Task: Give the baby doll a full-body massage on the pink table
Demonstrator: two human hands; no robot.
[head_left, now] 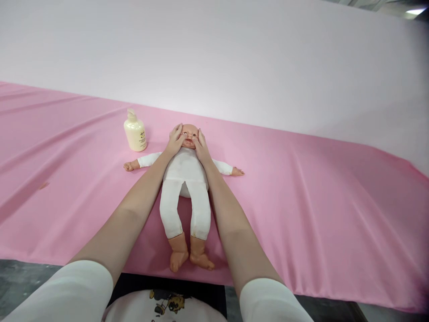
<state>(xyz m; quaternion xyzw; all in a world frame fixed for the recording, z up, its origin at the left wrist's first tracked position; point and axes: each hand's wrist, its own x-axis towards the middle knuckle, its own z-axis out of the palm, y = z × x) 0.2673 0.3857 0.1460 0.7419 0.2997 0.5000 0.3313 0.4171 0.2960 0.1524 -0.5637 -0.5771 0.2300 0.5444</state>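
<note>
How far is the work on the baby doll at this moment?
Already done: the doll lies face up on the pink cloth, dressed in white. In hand: the left hand and right hand rest on its cheeks. The lotion bottle stands beside. How much is left, the picture cannot settle.

Staged demo setup: pink cloth [301, 188] on table, plain backdrop [214, 53].

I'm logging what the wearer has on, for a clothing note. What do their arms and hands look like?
Both forearms are bare, with white sleeves pushed up near the elbows. The left hand and right hand wear no gloves; no rings or watch show. Fingers look slim.
</note>
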